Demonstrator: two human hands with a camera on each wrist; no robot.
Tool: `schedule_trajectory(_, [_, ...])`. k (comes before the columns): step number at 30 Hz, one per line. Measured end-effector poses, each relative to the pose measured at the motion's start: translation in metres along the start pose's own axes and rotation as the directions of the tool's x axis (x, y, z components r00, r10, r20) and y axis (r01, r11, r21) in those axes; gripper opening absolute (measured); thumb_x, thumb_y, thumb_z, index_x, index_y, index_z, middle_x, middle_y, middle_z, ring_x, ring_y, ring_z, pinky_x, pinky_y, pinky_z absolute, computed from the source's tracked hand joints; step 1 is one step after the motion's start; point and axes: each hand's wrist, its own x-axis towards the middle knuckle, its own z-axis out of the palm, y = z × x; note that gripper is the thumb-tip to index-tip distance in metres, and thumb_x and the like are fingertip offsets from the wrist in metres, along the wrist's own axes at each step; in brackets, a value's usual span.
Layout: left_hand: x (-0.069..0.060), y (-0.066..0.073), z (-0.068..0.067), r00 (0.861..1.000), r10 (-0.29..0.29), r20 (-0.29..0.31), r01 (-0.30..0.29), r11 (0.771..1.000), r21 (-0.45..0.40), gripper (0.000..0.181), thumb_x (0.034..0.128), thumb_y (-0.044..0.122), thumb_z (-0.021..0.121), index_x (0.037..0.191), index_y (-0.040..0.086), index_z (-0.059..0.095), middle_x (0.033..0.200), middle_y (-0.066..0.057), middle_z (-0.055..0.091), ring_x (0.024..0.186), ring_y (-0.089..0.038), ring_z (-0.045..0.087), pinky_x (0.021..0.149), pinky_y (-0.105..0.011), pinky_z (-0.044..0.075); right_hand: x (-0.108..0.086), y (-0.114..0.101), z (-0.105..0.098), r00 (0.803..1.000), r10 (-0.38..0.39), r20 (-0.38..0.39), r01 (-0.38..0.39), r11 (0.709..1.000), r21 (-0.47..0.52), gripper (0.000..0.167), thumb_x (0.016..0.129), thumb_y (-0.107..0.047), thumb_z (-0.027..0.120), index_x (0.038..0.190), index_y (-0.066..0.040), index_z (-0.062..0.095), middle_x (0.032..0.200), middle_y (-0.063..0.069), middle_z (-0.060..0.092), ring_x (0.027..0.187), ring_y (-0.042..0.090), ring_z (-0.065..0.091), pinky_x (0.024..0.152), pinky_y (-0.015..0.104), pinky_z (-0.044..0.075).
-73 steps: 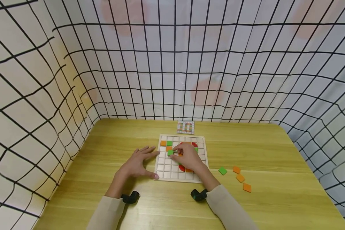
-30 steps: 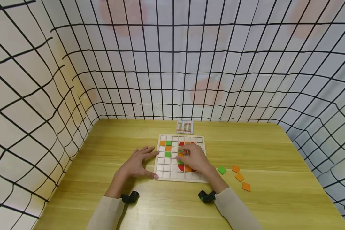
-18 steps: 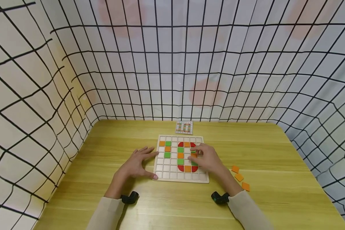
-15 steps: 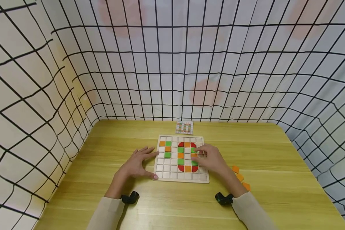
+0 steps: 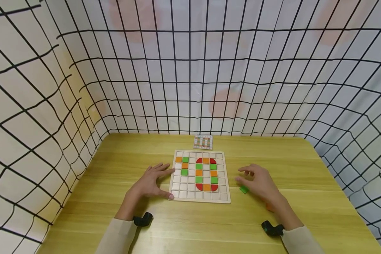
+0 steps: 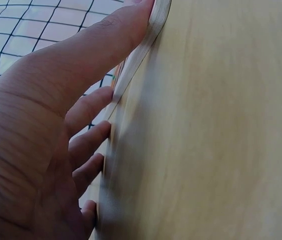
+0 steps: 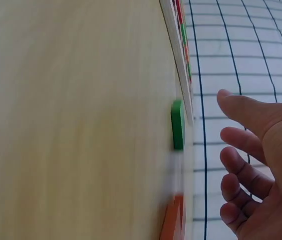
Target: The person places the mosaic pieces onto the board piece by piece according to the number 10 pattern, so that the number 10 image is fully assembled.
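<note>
A pale wooden grid board (image 5: 184, 194) bears orange, green and red tiles, with a red-cornered ring of them on its right side. My left hand (image 5: 150, 181) lies spread at the board's left edge, its thumb on the near corner and a fingertip touching the side. To the right of the board, my right hand (image 5: 258, 181) hovers with relaxed fingers and nothing between them. Just below its thumb lies a loose green tile (image 5: 243, 189), also seen in the right wrist view as a green block (image 7: 177, 125). An orange tile (image 5: 269, 207) shows partly beneath the wrist.
A small printed pattern card (image 5: 203, 141) lies behind the board. The wooden table (image 5: 184, 225) is bordered at the back and sides by black netting (image 5: 190, 88) over white sheets. Other orange tiles are hidden under the right hand or forearm.
My right hand has left the board and moved right, over the loose tiles. A green tile it earlier held above the left part now lies in a cell there. My left hand has stayed put.
</note>
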Motion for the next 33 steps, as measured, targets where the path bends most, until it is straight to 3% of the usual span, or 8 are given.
schedule_trajectory(10, [0.000,0.001,0.000,1.000,0.008,-0.005,-0.008,1.000,-0.005,0.104,0.0654,0.069,0.087,0.154,0.029,0.050,0.168,-0.008,0.034,0.158,-0.039,0.021,0.124,-0.072,0.010,-0.023,0.038,-0.029,1.000,0.030,0.002,-0.030,0.999,-0.042,0.042,0.091,-0.045,0.078,0.120,-0.014,0.076,0.098,-0.001,0.068,0.090,0.019,0.057,0.076,0.034,0.050])
schedule_trajectory(15, [-0.001,0.001,-0.001,1.000,0.008,-0.006,-0.009,1.000,-0.010,0.104,0.0656,0.068,0.087,0.154,0.029,0.050,0.168,-0.008,0.034,0.158,-0.039,0.021,0.124,-0.071,0.010,-0.032,0.052,-0.040,0.997,0.068,0.032,-0.068,0.997,-0.021,0.041,0.091,-0.046,0.078,0.119,-0.015,0.075,0.100,-0.002,0.068,0.088,0.014,0.057,0.074,0.027,0.050])
schedule_trajectory(20, [-0.001,0.001,0.000,1.000,0.006,-0.005,-0.006,1.000,-0.003,0.105,0.0657,0.068,0.087,0.155,0.029,0.049,0.169,-0.007,0.033,0.158,-0.039,0.021,0.124,-0.071,0.010,-0.033,0.061,-0.040,0.993,0.109,0.054,-0.110,0.994,0.019,0.042,0.091,-0.047,0.077,0.119,-0.015,0.075,0.100,0.000,0.067,0.084,0.012,0.055,0.069,0.024,0.049])
schedule_trajectory(27, [0.000,-0.001,0.001,1.000,0.006,-0.005,-0.006,1.000,-0.005,0.105,0.0656,0.069,0.087,0.155,0.029,0.049,0.169,-0.007,0.033,0.159,-0.038,0.020,0.125,-0.071,0.010,-0.026,0.067,-0.033,0.991,0.125,0.040,-0.125,0.992,0.000,0.043,0.093,-0.052,0.073,0.116,-0.016,0.076,0.098,0.000,0.068,0.081,0.014,0.054,0.066,0.024,0.046])
schedule_trajectory(33, [-0.001,-0.002,0.001,1.000,0.009,-0.005,-0.009,1.000,-0.003,0.105,0.0657,0.070,0.086,0.155,0.030,0.048,0.169,-0.007,0.033,0.159,-0.038,0.020,0.125,-0.070,0.010,-0.029,0.069,-0.036,0.982,0.154,0.110,-0.159,0.987,0.036,0.050,0.087,-0.056,0.078,0.121,-0.020,0.074,0.105,0.002,0.065,0.088,0.018,0.052,0.070,0.026,0.045])
